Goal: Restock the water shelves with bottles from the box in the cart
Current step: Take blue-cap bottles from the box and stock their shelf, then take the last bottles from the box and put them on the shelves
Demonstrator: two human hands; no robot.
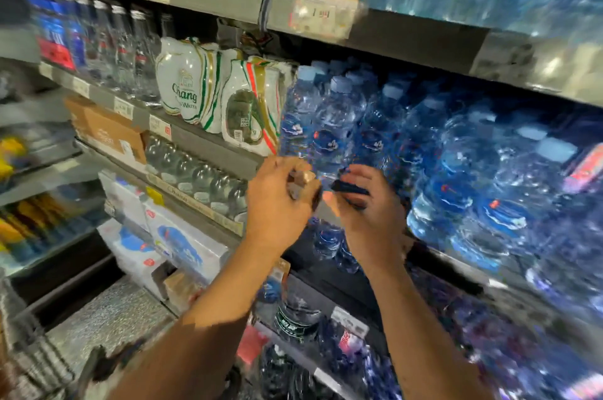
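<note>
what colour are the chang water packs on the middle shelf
White, with green lettering and green, gold and red stripes. The Chang water packs show best in the head view.

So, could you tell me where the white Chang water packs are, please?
In the head view, the white Chang water packs stand left of centre on the middle shelf, between clear glass bottles and blue bottles.

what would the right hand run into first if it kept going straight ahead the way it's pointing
Most likely the blue-tinted water bottles standing at the shelf's front edge, directly beyond the right hand. The hand points up and forward into that row. The picture is blurred, so the gap between fingers and bottles is unclear.
</note>
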